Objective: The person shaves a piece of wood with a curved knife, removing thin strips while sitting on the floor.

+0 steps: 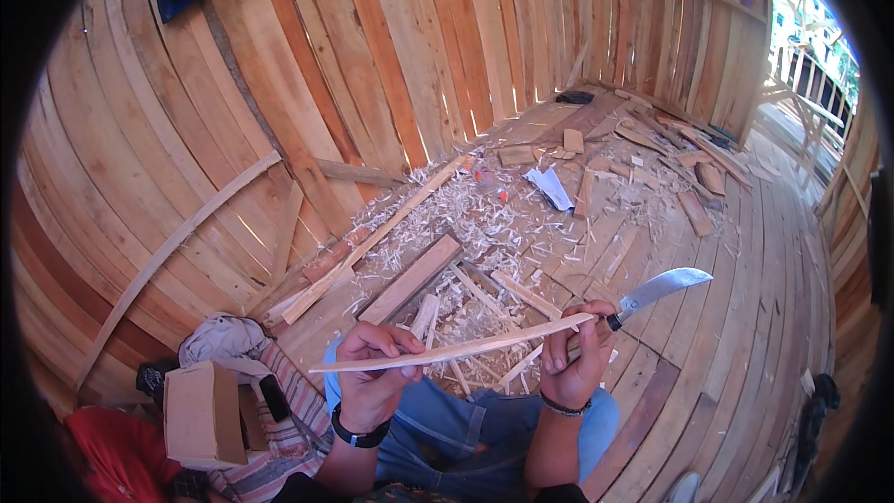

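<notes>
A long, thin pale wooden strip [475,345] lies across my lap area, raised above my knees and tapering toward its left end. My left hand [372,368] is closed on it near that end, thumb and fingers pinching its edges. My right hand [575,354] is closed round the dark handle of a knife [666,289], whose broad curved blade points right and away from me. The strip's right end rests at my right fingers; how firmly they grip it I cannot tell. Below the strip are my jeans-covered legs [456,438].
Curled wood shavings [484,224] cover the plank floor ahead, with a thick wood block [410,278] and a long batten [382,237] among them. Offcuts [694,210] lie farther right. A cardboard box [200,419] and a phone [274,398] sit at left. Plank walls [419,47] enclose the far side.
</notes>
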The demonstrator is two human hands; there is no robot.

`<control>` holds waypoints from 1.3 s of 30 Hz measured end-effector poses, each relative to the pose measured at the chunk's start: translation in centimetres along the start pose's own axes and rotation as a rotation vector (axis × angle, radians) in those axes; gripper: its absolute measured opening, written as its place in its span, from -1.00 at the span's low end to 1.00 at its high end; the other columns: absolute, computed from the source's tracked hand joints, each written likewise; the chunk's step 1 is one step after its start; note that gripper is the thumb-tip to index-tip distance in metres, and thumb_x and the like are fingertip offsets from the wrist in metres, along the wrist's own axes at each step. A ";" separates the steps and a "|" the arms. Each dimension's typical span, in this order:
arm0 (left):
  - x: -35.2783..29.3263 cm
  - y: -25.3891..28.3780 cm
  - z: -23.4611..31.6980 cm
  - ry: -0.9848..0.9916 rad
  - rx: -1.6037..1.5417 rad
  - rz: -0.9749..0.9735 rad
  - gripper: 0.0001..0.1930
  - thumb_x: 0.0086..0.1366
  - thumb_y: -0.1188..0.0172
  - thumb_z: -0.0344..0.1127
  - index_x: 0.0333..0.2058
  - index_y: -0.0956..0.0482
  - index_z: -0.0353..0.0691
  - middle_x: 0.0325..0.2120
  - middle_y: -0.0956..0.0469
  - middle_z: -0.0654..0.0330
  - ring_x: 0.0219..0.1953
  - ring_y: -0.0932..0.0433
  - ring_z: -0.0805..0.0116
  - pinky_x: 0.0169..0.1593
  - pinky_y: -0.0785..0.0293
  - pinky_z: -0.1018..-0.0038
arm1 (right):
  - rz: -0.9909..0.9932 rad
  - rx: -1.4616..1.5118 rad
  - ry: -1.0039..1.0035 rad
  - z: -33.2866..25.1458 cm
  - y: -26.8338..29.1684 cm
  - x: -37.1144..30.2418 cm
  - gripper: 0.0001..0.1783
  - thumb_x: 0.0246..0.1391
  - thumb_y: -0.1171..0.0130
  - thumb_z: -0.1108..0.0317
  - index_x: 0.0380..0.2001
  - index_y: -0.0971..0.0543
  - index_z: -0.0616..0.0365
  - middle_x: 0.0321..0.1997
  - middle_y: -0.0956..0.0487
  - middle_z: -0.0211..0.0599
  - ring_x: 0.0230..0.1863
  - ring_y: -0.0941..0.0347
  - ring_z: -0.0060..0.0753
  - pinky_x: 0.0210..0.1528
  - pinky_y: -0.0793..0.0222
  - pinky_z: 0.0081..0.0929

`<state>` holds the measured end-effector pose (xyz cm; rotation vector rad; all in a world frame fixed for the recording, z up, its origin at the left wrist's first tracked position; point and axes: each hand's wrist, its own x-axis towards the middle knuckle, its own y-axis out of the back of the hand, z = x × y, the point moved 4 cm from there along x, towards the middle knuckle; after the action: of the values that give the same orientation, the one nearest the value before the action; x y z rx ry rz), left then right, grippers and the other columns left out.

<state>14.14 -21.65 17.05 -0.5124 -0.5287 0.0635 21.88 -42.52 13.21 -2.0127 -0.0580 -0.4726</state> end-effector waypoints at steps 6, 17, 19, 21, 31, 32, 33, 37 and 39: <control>0.0 0.1 -0.1 -0.029 0.029 -0.017 -0.77 0.00 -0.18 -0.64 -0.42 -0.35 -0.23 -0.37 -0.46 0.00 -0.39 -0.51 0.36 -0.36 -0.51 0.53 | -0.034 0.031 0.023 0.0 0.1 0.1 -0.82 0.11 0.06 0.44 -0.22 -0.27 0.22 -0.54 -0.40 -0.19 -0.83 -0.14 -0.67 -0.85 -0.04 -0.72; -0.1 0.4 -0.2 -0.027 0.043 -0.001 -0.75 -0.06 -0.19 -0.65 -0.42 -0.36 -0.23 -0.37 -0.47 0.01 -0.27 -0.50 0.32 -0.16 -0.45 0.46 | -0.038 0.027 0.039 -0.1 -0.3 0.0 -0.79 0.12 0.11 0.44 -0.18 -0.25 0.28 -0.60 -0.39 -0.21 -0.83 -0.14 -0.66 -0.84 -0.06 -0.70; -0.2 0.6 -0.3 -0.031 0.048 0.004 -0.75 -0.06 -0.19 -0.64 -0.42 -0.36 -0.23 -0.37 -0.47 0.01 -0.26 -0.49 0.31 -0.14 -0.43 0.45 | -0.058 0.038 0.042 -0.1 -0.3 0.0 -0.78 0.12 0.12 0.44 -0.17 -0.25 0.29 -0.63 -0.37 -0.24 -0.83 -0.14 -0.65 -0.84 -0.06 -0.70; -0.2 0.6 -0.3 -0.037 0.055 0.008 -0.75 -0.06 -0.20 -0.63 -0.42 -0.36 -0.23 -0.37 -0.47 0.01 -0.25 -0.49 0.31 -0.12 -0.41 0.45 | -0.039 0.037 0.035 -0.1 -0.3 0.0 -0.77 0.11 0.12 0.44 -0.17 -0.25 0.30 -0.66 -0.35 -0.26 -0.83 -0.14 -0.65 -0.84 -0.06 -0.69; -0.1 0.3 -0.1 -0.049 0.075 0.013 -0.76 -0.05 -0.20 -0.62 -0.41 -0.36 -0.24 -0.37 -0.47 0.02 -0.25 -0.48 0.32 -0.12 -0.39 0.45 | -0.024 0.032 0.051 0.0 -0.3 -0.1 -0.74 0.07 0.09 0.44 -0.16 -0.24 0.30 -0.52 -0.41 -0.15 -0.82 -0.16 -0.65 -0.84 -0.08 -0.70; -0.1 0.3 -0.1 -0.045 0.077 0.012 -0.77 -0.04 -0.19 -0.62 -0.41 -0.36 -0.24 -0.37 -0.48 0.02 -0.25 -0.48 0.32 -0.12 -0.39 0.44 | -0.021 0.035 0.051 0.0 -0.2 -0.1 -0.74 0.07 0.08 0.43 -0.17 -0.25 0.30 -0.51 -0.41 -0.13 -0.81 -0.16 -0.65 -0.84 -0.09 -0.71; -0.1 0.2 0.0 -0.047 0.086 -0.002 -0.76 -0.03 -0.20 -0.60 -0.40 -0.34 -0.24 -0.36 -0.45 0.03 -0.25 -0.46 0.31 -0.11 -0.39 0.45 | -0.019 0.038 0.051 0.0 -0.1 -0.1 -0.74 0.07 0.07 0.43 -0.17 -0.25 0.30 -0.49 -0.42 -0.12 -0.81 -0.16 -0.65 -0.84 -0.09 -0.71; -0.1 0.1 0.1 -0.054 0.116 -0.022 -0.75 0.01 -0.20 -0.55 -0.39 -0.30 -0.25 -0.36 -0.40 0.06 -0.23 -0.42 0.31 -0.09 -0.38 0.46 | -0.040 0.042 0.052 0.1 -0.1 -0.1 -0.73 0.07 0.05 0.43 -0.17 -0.25 0.29 -0.46 -0.43 -0.10 -0.81 -0.17 -0.66 -0.84 -0.09 -0.72; -0.1 0.0 0.1 -0.059 0.121 -0.019 -0.76 0.01 -0.20 -0.55 -0.38 -0.30 -0.25 -0.36 -0.41 0.05 -0.23 -0.42 0.31 -0.09 -0.37 0.47 | -0.064 0.044 0.059 0.1 -0.1 0.0 -0.73 0.07 0.04 0.42 -0.17 -0.25 0.29 -0.47 -0.43 -0.11 -0.81 -0.17 -0.66 -0.84 -0.09 -0.72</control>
<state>14.05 -21.61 17.07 -0.3883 -0.5832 0.0918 21.85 -42.40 13.30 -1.9571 -0.0954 -0.5665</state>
